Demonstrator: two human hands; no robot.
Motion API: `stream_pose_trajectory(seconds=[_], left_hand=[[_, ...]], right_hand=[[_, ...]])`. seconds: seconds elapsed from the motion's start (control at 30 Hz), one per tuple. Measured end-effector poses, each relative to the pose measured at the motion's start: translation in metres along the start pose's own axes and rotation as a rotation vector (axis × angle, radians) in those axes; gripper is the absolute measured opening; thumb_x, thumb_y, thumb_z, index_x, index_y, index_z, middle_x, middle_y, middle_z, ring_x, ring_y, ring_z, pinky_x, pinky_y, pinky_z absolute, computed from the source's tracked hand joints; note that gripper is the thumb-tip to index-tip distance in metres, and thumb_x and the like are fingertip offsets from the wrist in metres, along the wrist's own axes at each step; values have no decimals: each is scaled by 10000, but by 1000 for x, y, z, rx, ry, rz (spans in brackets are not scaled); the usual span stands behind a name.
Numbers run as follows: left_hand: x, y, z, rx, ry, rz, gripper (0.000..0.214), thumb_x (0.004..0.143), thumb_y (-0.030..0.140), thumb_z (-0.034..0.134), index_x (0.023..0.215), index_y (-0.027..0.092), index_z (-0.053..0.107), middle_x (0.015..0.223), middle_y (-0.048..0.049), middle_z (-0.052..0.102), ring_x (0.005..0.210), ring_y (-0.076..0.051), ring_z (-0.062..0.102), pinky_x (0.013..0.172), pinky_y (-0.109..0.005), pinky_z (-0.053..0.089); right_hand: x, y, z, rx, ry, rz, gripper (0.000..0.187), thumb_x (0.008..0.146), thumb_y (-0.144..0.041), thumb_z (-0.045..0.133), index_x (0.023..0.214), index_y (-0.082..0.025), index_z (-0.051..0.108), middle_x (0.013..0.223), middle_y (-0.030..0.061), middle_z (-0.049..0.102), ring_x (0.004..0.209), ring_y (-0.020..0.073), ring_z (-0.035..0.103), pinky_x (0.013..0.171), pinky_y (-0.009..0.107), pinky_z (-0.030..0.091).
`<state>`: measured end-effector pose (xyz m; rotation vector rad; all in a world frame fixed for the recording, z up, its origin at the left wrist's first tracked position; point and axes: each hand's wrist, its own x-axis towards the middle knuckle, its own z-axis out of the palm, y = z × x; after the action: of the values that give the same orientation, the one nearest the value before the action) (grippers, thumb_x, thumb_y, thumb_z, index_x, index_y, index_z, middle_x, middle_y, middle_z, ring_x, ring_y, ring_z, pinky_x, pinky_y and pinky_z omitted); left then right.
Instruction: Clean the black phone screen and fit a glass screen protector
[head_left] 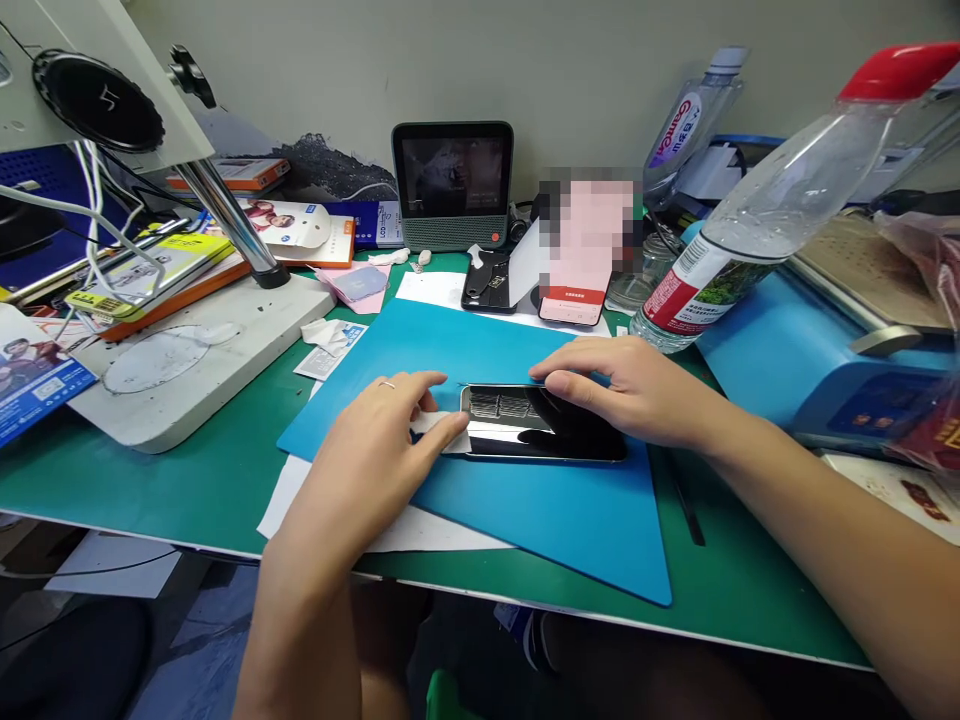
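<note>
A black smartphone (517,425) lies face up on a blue mat (555,510) in the middle of the green desk. My left hand (375,440) presses a small white wipe (442,428) against the phone's left end, fingers pinched on it. My right hand (622,390) rests on the phone's right half, fingers curved round its far edge and holding it down.
A microscope stand with a white base (187,370) stands at the left among boxes of screen protectors. A small screen (452,185) and another phone (487,280) sit behind the mat. Clear plastic bottles (757,210) lean at the right beside a blue machine (847,380).
</note>
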<state>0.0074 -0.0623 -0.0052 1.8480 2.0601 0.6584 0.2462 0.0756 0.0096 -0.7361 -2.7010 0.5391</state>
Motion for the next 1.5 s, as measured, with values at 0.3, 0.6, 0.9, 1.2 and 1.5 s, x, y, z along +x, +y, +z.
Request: stream_pose_trajectory(seconds=[0.3,0.6,0.9,1.2,1.5], left_hand=[[-7,-11,-6,25,-89,119,331,950,153,432,905,279,735,1106,-29,652,1002,-239,621,871,-388,483],[-10,-2,-8,25,-60,50,292,1010,293,415,910,245,685,1210,-26,626,1121,-254,580,932,-404,441],[-2,6,-8,0,-35,96,296,1001,497,543,862,235,561,905,-4,592,900,-242,535,753,-375,390],[-8,-9,-10,4,-141,132,57,955,261,574,927,268,623,931,-1,620,929,-246,548,795,-382,390],[-10,-1,-6,-41,-114,40,315,853,407,709,1076,253,549,1023,-23,617,938,-262,599,784,-365,463]], right_hand=[[-2,0,-2,1,4,-28,419,998,-513,499,1024,-208,786,1038,63,798,951,230,724,841,348,514],[-3,-6,-3,-46,-49,-61,485,982,-525,521,1149,-133,754,1111,124,766,1015,258,707,879,382,530],[-5,0,0,-68,-69,-44,580,918,-596,615,1289,-158,692,1236,130,735,1099,297,692,912,425,540],[-6,1,0,-48,-106,-27,661,870,-622,660,1364,-183,644,1325,141,690,1180,328,654,972,462,524],[-4,-2,0,-62,-78,-50,539,816,-580,723,1194,-198,679,1217,139,691,1104,326,660,914,456,544]])
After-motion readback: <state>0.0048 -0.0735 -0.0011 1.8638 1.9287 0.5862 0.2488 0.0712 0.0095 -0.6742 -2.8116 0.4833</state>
